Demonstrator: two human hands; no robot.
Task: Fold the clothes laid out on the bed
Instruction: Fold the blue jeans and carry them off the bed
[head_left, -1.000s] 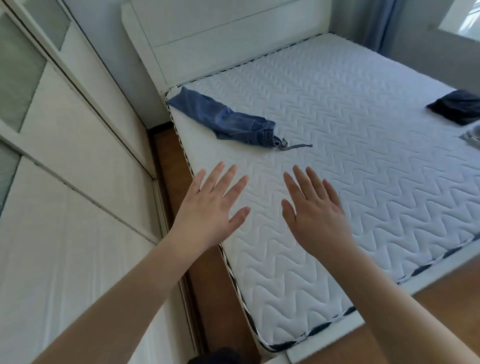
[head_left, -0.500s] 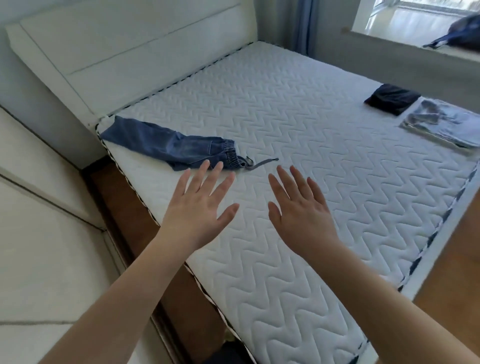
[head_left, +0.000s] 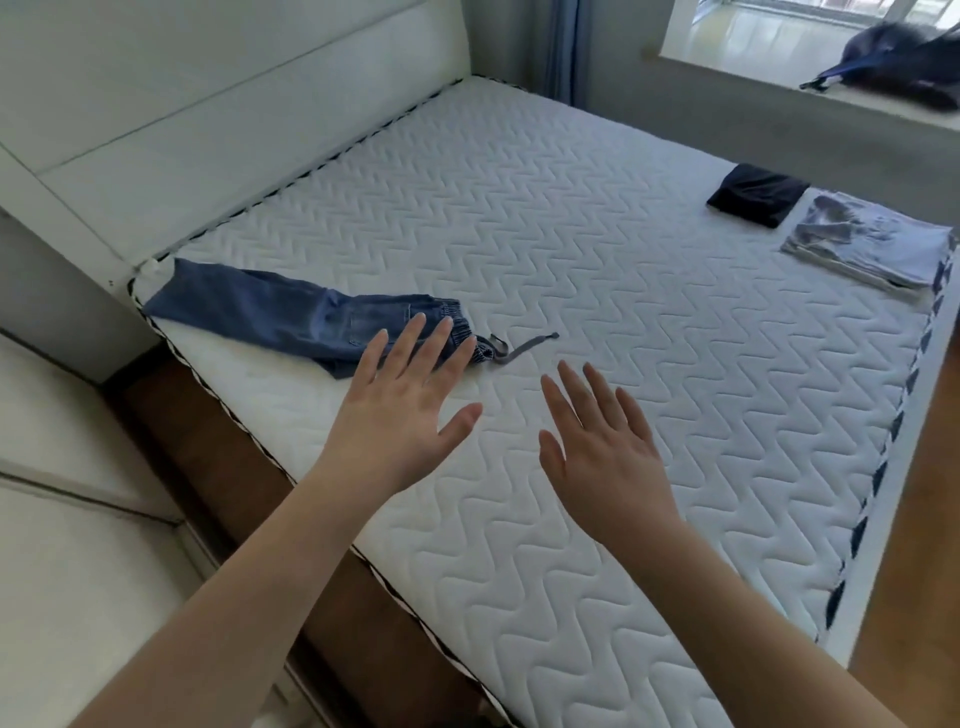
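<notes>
While both sets of fingers are spread wide and straight, holding nothing, the left hand (head_left: 400, 415) hovers at centre frame with its fingertips overlapping the waistband end of the jeans (head_left: 306, 317), though whether they touch the cloth I cannot tell; the right hand (head_left: 602, 457) hangs just beside it over bare mattress (head_left: 623, 338). The jeans lie in the left middle of the frame, already doubled lengthwise, legs running toward the mattress's upper-left corner and a grey drawstring (head_left: 524, 345) trailing loose to the right of the waistband. The likely step is a reach for the waistband, so the fold looks not yet begun on this piece. What could go wrong: the jeans sit close to the mattress edge, and a careless tug toward the lower left could drag them off onto the floor gap (head_left: 171, 405); a grab that catches only the drawstring would pull the cord, not the garment; lifting one layer alone would undo the lengthwise fold. At the right of the frame, well apart, lie a dark folded piece (head_left: 758, 200) and, just beside it, a pale folded piece (head_left: 872, 249). A dark bag (head_left: 904, 62) rests on the windowsill at upper right, and the headboard (head_left: 234, 130) fills the upper left. Nothing stands between the hands and the jeans.
</notes>
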